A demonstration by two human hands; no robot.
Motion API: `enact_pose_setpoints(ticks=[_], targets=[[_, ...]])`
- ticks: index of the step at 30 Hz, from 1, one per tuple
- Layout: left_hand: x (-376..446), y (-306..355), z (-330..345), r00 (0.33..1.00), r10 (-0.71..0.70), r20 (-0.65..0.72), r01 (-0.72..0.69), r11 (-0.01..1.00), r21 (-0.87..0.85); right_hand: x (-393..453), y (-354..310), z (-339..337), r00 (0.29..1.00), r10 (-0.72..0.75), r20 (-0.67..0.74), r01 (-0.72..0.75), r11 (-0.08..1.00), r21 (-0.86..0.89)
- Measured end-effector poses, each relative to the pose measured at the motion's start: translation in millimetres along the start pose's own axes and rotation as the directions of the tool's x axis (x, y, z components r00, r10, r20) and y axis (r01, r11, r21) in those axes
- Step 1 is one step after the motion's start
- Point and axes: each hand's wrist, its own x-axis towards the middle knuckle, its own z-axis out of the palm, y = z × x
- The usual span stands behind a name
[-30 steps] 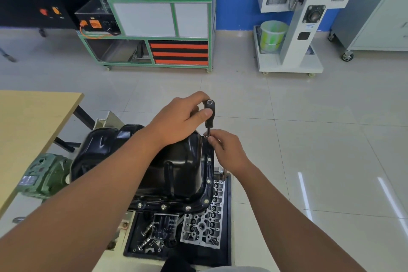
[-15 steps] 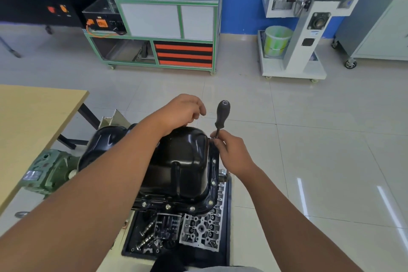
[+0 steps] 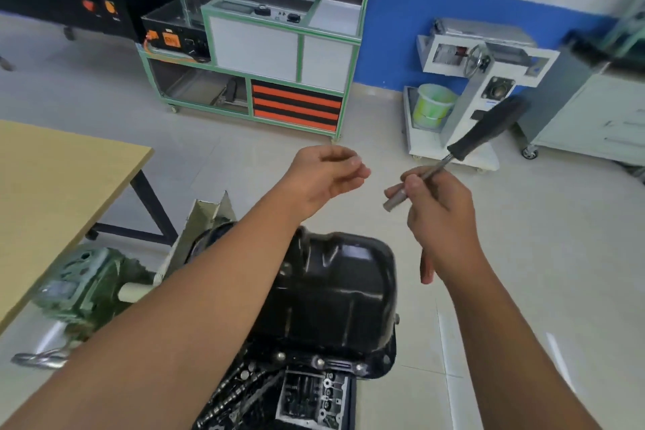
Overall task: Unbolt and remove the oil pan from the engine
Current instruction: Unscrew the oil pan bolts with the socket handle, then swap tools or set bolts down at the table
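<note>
Above the black oil pan (image 3: 335, 290) at six o'clock, the right hand (image 3: 440, 216) pinches the nut driver (image 3: 453, 157) by its shaft while the left hand (image 3: 324, 174) hovers loosely curled and empty; best regrip the handle, then seat the socket squarely on a remaining rim bolt (image 3: 318, 361).

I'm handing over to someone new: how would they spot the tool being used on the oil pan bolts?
Start at the black oil pan at the bottom centre, then look above its right side to the right hand raised over the floor tiles. It grips a nut driver by its metal shaft. Its black handle angled up to the right and its socket tip set it apart; the left hand holds nothing.
</note>
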Motion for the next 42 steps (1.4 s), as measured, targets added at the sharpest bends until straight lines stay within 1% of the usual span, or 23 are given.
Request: enact_pose_setpoints(ticks=[2,4,7,9,11,13,14,16,17,19,20,21,22,24,25,27,30,32,36,37,38,39,42], targets=[[-6.1,25.9,-22.1,0.999,0.022,0.023,-0.020,0.994,-0.104,-1.0,-38.5,31.7,0.999,0.033,-0.007,-0.033,0.999,0.019],[-17.4,50.7,-53.2,0.998,0.043,0.037,-0.036,0.983,-0.178,-4.4,-71.3,76.3,0.996,0.092,0.007,-0.092,0.990,0.102],[-41.9,81.3,-118.8,0.996,0.091,-0.003,-0.089,0.970,-0.225,-15.1,-107.0,163.7,0.979,0.182,0.095,-0.198,0.956,0.217],[-62.3,95.8,-175.9,0.985,0.118,-0.123,-0.142,0.968,-0.207,-28.2,-119.3,233.1,0.964,0.211,0.159,-0.245,0.939,0.240],[-86.0,102.6,-240.7,0.945,0.118,-0.306,-0.173,0.972,-0.160,-47.2,-124.2,303.8,0.948,0.232,0.219,-0.280,0.934,0.222],[-112.7,99.9,-307.9,0.859,0.100,-0.501,-0.159,0.984,-0.076,-71.8,-123.9,368.0,0.913,0.258,0.317,-0.329,0.924,0.193],[-127.8,94.9,-341.8,0.795,0.095,-0.599,-0.129,0.992,-0.015,-85.3,-121.7,396.0,0.890,0.276,0.363,-0.358,0.917,0.178],[-163.1,80.4,-407.9,0.634,0.106,-0.766,-0.027,0.993,0.114,-112.1,-113.5,442.3,0.847,0.330,0.417,-0.419,0.896,0.144],[-182.5,71.2,-439.2,0.557,0.111,-0.823,0.041,0.986,0.160,-123.9,-107.7,460.0,0.828,0.365,0.426,-0.453,0.883,0.126],[-222.0,51.2,-497.3,0.425,0.126,-0.897,0.202,0.952,0.229,-144.1,-94.1,487.5,0.793,0.425,0.436,-0.507,0.858,0.087],[-241.0,41.3,-521.9,0.379,0.145,-0.914,0.303,0.914,0.271,-151.9,-86.8,496.9,0.776,0.450,0.443,-0.527,0.847,0.062],[-261.4,31.2,-546.0,0.348,0.160,-0.924,0.409,0.861,0.303,-160.0,-79.6,507.0,0.757,0.473,0.451,-0.544,0.838,0.034],[-282.3,21.3,-568.3,0.334,0.180,-0.925,0.507,0.793,0.338,-167.5,-72.7,517.4,0.738,0.497,0.457,-0.561,0.827,0.006],[-317.6,0.6,-600.7,0.346,0.231,-0.909,0.658,0.631,0.410,-180.3,-59.2,536.1,0.703,0.542,0.460,-0.600,0.800,-0.027],[-330.9,-10.1,-611.7,0.364,0.249,-0.897,0.705,0.556,0.440,-186.4,-51.8,545.4,0.693,0.558,0.457,-0.612,0.790,-0.037],[-347.0,-29.5,-626.3,0.406,0.243,-0.881,0.745,0.470,0.474,-198.7,-36.9,561.8,0.691,0.580,0.431,-0.620,0.782,-0.058],[-349.9,-50.5,-642.2,0.481,0.189,-0.856,0.754,0.410,0.514,-213.5,-20.4,581.2,0.694,0.602,0.395,-0.624,0.776,-0.089],[-348.8,-60.0,-651.6,0.517,0.173,-0.839,0.749,0.384,0.540,-220.0,-13.2,587.9,0.694,0.603,0.392,-0.620,0.778,-0.099],[-347.7,-71.3,-666.2,0.531,0.248,-0.810,0.714,0.383,0.586,-224.8,-5.9,589.6,0.723,0.576,0.382,-0.583,0.805,-0.109],[-348.6,-72.8,-668.3,0.518,0.276,-0.809,0.710,0.388,0.587,-224.7,-5.9,588.7,0.730,0.570,0.376,-0.573,0.811,-0.117],[-350.1,-74.5,-670.4,0.491,0.307,-0.815,0.708,0.403,0.579,-223.7,-6.4,587.1,0.736,0.567,0.371,-0.565,0.815,-0.125],[-352.0,-75.9,-671.8,0.444,0.340,-0.829,0.707,0.435,0.557,-221.7,-7.6,585.6,0.740,0.563,0.368,-0.559,0.819,-0.128],[-356.0,-72.9,-669.1,0.211,0.389,-0.897,0.659,0.621,0.424,-214.0,-11.6,576.4,0.756,0.547,0.361,-0.542,0.831,-0.124]])
